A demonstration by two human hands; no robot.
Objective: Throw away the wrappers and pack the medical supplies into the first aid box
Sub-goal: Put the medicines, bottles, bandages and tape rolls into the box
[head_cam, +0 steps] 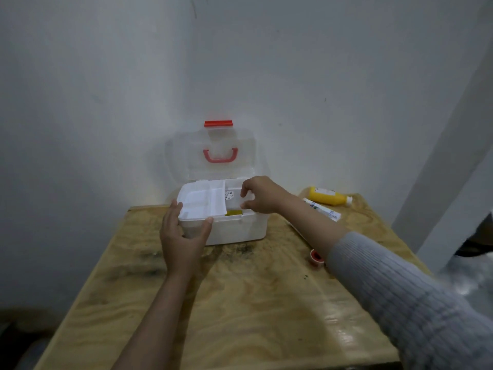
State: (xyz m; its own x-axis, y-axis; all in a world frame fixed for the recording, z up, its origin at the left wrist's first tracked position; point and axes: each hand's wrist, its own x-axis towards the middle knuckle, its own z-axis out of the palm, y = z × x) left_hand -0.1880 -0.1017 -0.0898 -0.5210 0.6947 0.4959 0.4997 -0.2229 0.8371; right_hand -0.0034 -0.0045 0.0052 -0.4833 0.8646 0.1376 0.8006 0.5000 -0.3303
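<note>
Both hands work the box [234, 228]: left [181, 233] spread around its corner, right [262, 194] pinching the light, stiff tray [202, 201] by its rim.

Plywood table against a pale wall corner

The wooden table [240, 303] fills the lower centre, its grain wavy, with dark smudges near its middle and a glossy streak toward 4 o'clock. A plain whitish wall [106, 89] rises behind from 9 to 3 o'clock, lightly marked near 12.
</note>
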